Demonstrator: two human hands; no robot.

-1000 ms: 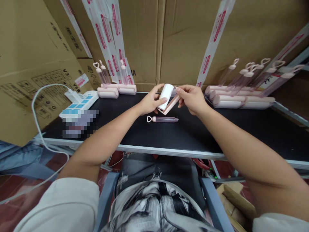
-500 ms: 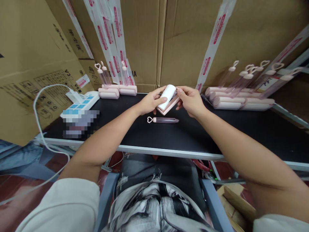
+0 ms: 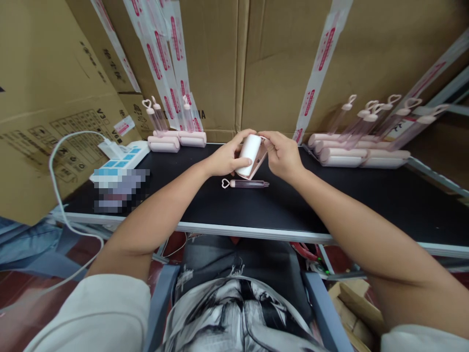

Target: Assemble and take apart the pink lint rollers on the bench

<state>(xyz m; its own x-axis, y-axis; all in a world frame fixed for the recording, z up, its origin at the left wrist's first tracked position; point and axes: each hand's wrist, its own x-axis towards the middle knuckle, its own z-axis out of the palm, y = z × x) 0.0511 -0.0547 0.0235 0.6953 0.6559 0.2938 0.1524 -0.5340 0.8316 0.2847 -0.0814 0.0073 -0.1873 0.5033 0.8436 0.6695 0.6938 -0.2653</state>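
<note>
My left hand (image 3: 230, 157) is closed around a smooth white roll (image 3: 251, 155), its thumb lying across the roll's lower end. A pink casing (image 3: 259, 164) lies open along the right side of the roll. At the upper right end of that casing, my right hand (image 3: 285, 155) pinches its rim with thumb and forefinger; the exact contact is partly hidden by the fingers. Just below, a clear pinkish tube (image 3: 246, 184) with a heart-shaped loop at its left end lies flat on the black tabletop (image 3: 234, 210).
Pink rollers with upright heart-loop handles (image 3: 163, 143) stand at the back left, and several more (image 3: 344, 156) at the back right. A white power strip (image 3: 122, 159) with a plugged cable is at left, beside a blurred-out item (image 3: 122, 190). Cardboard (image 3: 212, 63) walls the back.
The roll and casing have tipped slightly more upright in my hands. My right hand has shifted a little left, and its fingers are drawn in closer on the casing's end. The tube stays put.
</note>
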